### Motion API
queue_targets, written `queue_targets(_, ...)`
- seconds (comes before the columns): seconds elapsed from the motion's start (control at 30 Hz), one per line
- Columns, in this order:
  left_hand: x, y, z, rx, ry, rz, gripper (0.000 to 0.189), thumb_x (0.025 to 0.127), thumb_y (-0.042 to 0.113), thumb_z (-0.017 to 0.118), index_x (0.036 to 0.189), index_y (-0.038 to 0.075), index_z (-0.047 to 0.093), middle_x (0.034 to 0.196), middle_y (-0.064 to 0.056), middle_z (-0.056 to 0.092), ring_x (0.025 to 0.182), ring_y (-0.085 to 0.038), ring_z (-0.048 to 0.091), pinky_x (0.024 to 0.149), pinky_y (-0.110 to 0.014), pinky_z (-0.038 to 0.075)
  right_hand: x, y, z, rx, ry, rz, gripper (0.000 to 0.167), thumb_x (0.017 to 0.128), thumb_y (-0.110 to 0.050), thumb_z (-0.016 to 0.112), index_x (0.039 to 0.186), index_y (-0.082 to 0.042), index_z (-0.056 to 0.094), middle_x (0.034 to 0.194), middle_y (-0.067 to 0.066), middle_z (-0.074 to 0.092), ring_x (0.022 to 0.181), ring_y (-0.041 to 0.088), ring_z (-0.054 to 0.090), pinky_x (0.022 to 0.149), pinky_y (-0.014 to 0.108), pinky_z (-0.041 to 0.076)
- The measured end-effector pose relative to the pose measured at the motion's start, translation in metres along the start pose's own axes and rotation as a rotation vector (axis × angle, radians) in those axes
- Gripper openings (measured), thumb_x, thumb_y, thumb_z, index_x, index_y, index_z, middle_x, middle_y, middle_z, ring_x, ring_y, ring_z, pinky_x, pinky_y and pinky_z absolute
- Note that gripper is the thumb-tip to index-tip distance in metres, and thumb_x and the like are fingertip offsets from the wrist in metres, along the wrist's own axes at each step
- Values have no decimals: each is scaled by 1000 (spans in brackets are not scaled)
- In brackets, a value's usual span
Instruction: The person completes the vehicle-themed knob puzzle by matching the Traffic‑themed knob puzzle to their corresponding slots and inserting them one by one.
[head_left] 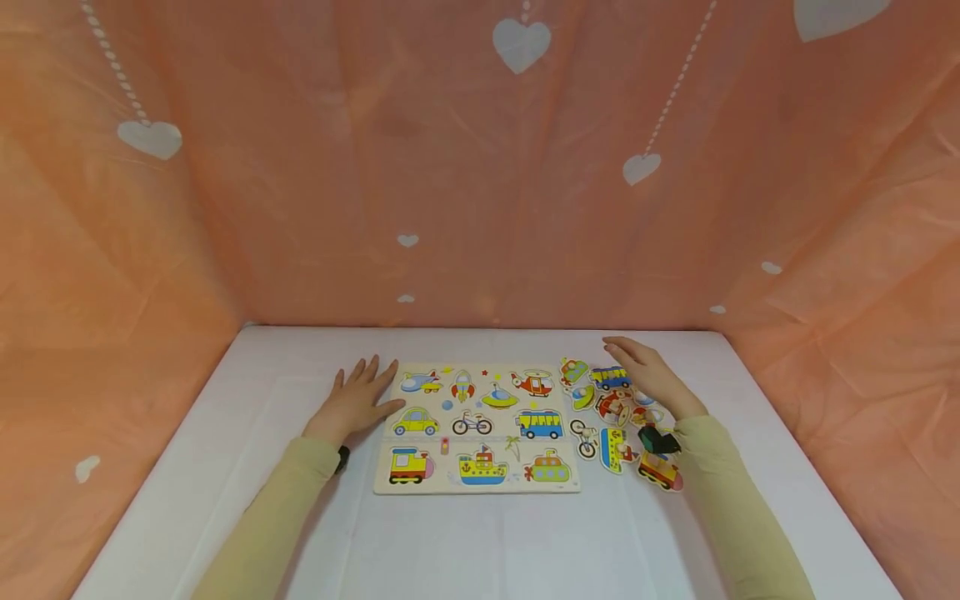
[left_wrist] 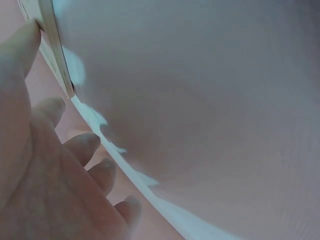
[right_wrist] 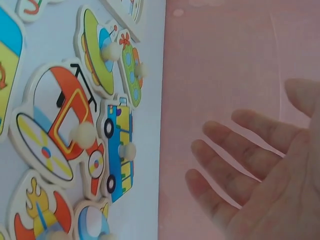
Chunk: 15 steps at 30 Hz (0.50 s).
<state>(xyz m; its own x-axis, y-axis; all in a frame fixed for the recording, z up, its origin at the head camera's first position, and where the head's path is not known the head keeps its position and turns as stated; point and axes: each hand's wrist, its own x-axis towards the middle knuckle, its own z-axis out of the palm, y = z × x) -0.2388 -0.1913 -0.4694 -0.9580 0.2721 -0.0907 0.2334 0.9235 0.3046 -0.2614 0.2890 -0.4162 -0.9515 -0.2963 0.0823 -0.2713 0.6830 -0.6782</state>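
From the head camera I see my left hand [head_left: 358,402] lying flat on the white table [head_left: 225,467], fingers straight and spread, released and holding nothing. It sits at nine o'clock of the puzzle board [head_left: 477,429], its thumb touching the board's left edge; the left wrist view shows that thumb tip [left_wrist: 25,37] against the wooden edge of the board [left_wrist: 55,45], the other fingers relaxed.

My right hand [head_left: 648,375] is out at about two o'clock from the board, hovering over the loose pieces with fingers extended and slightly apart, grasping nothing. In the right wrist view the open palm [right_wrist: 260,170] faces the pink backdrop [right_wrist: 220,60], apart from the pieces.

The loose pieces lie in a cluster at three o'clock of the board, just beside its right edge. Nearest my right hand is the bus piece [head_left: 610,377], blue and yellow, with a small peg [right_wrist: 128,151]; I cannot tell from the head view whether the fingers touch it. Beside it lie the helicopter piece [right_wrist: 60,135] at its nine o'clock in the wrist view, and the saucer piece [right_wrist: 97,52] at eleven o'clock. The train piece [head_left: 660,471] lies at the near end of the cluster, by my sleeve [head_left: 720,492]
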Motion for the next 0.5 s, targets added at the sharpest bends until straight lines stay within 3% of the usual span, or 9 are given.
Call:
queue_targets(0.23, -1, 1, 0, 1, -12, -1, 76, 93, 51, 56, 152, 13, 27, 154, -27, 16, 139, -48, 10, 109, -65, 3, -8, 13, -6, 40, 24, 9, 49, 106, -29, 33, 139, 6, 42, 131, 28, 51, 122, 44, 45, 101, 60, 32)
queue_targets(0.5, -3, 1, 4, 1, -31, -20, 74, 93, 52, 55, 152, 14, 29, 154, -26, 16, 139, -48, 13, 108, -66, 7, -20, 25, -14, 92, 13, 55, 51, 106, -31, 31, 139, 7, 40, 133, 30, 48, 124, 47, 42, 97, 64, 35)
